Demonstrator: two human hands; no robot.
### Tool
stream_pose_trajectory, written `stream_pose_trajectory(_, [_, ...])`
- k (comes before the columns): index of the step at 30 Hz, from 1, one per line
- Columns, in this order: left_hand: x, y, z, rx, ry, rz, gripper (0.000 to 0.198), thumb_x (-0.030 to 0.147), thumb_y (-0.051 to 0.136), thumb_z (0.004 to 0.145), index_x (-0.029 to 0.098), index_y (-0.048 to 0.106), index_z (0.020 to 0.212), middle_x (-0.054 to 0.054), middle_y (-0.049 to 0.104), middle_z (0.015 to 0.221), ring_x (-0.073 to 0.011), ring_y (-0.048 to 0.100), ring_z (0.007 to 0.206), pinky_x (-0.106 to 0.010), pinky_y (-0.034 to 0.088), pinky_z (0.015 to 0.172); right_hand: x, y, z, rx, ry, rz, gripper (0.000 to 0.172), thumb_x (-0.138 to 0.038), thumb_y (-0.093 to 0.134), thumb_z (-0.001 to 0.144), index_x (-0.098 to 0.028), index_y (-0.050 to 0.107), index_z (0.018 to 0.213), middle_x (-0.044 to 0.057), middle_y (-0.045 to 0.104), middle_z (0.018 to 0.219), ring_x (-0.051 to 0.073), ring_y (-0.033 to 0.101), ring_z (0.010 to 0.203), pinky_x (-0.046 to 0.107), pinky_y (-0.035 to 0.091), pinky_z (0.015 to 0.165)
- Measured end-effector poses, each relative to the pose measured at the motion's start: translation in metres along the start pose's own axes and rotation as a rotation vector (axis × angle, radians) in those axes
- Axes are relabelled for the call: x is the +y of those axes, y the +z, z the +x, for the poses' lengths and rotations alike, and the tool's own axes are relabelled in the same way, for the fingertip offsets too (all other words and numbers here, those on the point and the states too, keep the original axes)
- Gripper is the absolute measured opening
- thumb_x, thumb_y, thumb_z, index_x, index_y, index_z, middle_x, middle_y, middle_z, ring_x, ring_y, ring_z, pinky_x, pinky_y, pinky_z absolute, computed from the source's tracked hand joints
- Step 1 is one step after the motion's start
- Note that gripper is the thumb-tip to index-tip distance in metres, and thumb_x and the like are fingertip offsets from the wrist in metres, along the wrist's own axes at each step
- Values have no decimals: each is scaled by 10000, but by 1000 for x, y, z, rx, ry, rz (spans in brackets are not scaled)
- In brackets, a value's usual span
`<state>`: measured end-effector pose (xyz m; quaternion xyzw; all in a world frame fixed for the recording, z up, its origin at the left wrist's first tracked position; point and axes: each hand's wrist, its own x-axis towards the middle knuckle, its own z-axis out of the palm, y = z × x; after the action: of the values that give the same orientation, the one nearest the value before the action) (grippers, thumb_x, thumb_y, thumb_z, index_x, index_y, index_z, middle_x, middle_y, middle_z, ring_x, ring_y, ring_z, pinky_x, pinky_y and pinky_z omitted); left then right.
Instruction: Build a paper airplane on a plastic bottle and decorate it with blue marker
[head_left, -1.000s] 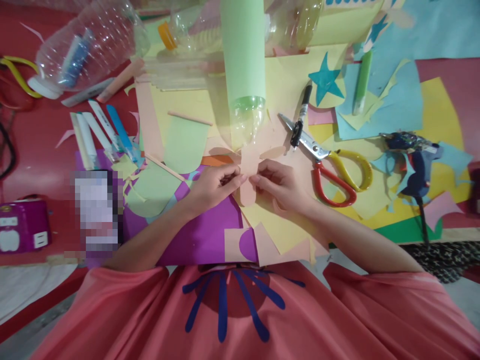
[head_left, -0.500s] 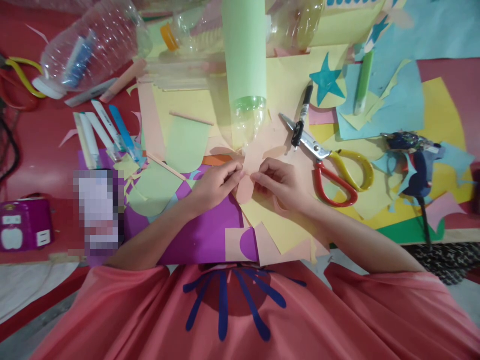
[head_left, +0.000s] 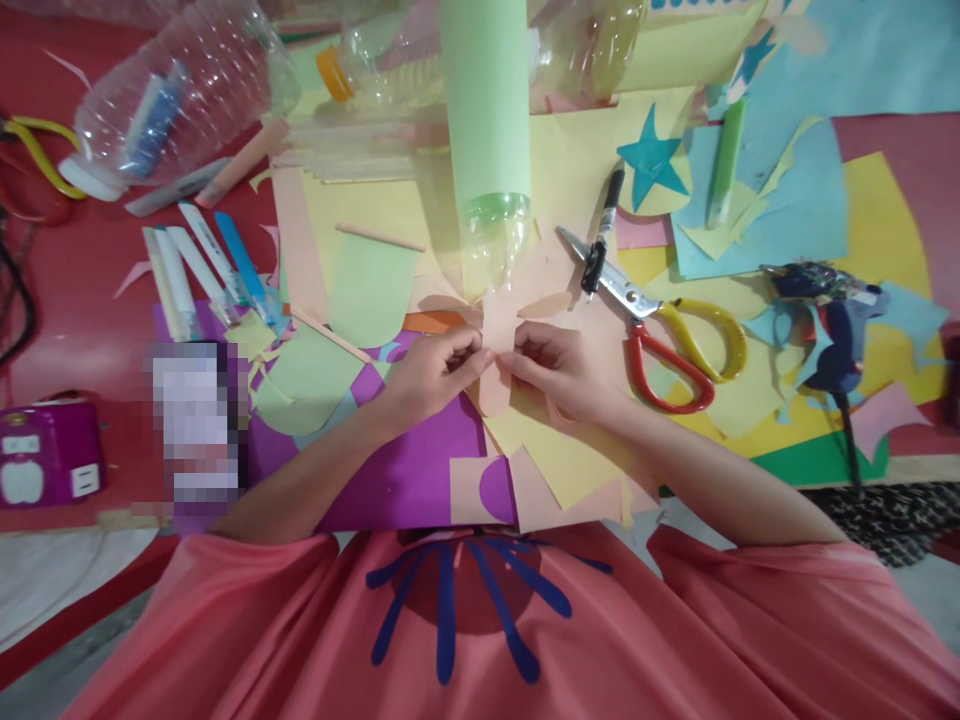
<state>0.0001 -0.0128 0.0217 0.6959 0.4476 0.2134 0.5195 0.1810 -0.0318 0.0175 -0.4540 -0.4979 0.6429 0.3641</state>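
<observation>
My left hand [head_left: 427, 372] and my right hand [head_left: 559, 368] meet at the middle of the table, fingers pinched on a small peach paper strip [head_left: 496, 350] with a rounded lower end. The strip stands upright between the fingertips, just below the neck of a plastic bottle wrapped in light green paper [head_left: 486, 130]. Purple paper [head_left: 405, 460] and yellow paper [head_left: 555, 455] lie under my hands.
Red-and-yellow scissors [head_left: 667, 340] and a black marker [head_left: 602, 232] lie to the right, a blue glue gun [head_left: 829, 330] farther right. Clear bottles [head_left: 172, 90], several pens [head_left: 202, 265], wooden sticks and coloured paper scraps cover the red table [head_left: 75, 300]. A purple power strip [head_left: 45, 455] sits left.
The peach strip tilted left half a second ago and now stands upright again; both hands stay pinched on it, shifting only slightly.
</observation>
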Motion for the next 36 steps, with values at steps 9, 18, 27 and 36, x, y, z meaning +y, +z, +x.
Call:
stream_pose_trajectory(9, [4, -1, -1, 4, 35, -65, 395, 462, 503, 908, 188, 425, 635, 62, 485, 503, -60, 418, 441, -195, 314, 443, 2, 0, -3, 23, -50, -14, 285, -317, 565, 881, -175, 478, 650, -64, 434, 546, 42, 375, 481, 208, 298, 459])
stream_pose_trajectory(18, [-2, 4, 0, 199, 42, -192, 334, 467, 660, 807, 188, 491, 735, 64, 492, 568, -45, 436, 443, -169, 334, 416, 8, -5, -2, -67, -323, -86, 90, -249, 530, 910, -200, 591, 865, 1, 574, 797, 97, 545, 730, 269, 452, 684])
stream_pose_trajectory(27, [-2, 8, -2, 147, 16, -336, 390, 469, 698, 761, 216, 425, 875, 36, 605, 710, -82, 583, 581, -184, 481, 530, 12, 0, -3, 15, -160, 25, 137, -353, 622, 857, -224, 579, 870, 7, 616, 856, 115, 591, 785, 306, 489, 725])
stream_pose_trajectory(36, [4, 0, -3, 87, 129, -20, 176, 324, 535, 845, 183, 539, 740, 42, 548, 646, -70, 466, 558, -193, 375, 535, 8, 2, -3, 100, -178, 59, 145, -296, 667, 816, -198, 561, 817, -21, 575, 775, 68, 557, 645, 237, 460, 596])
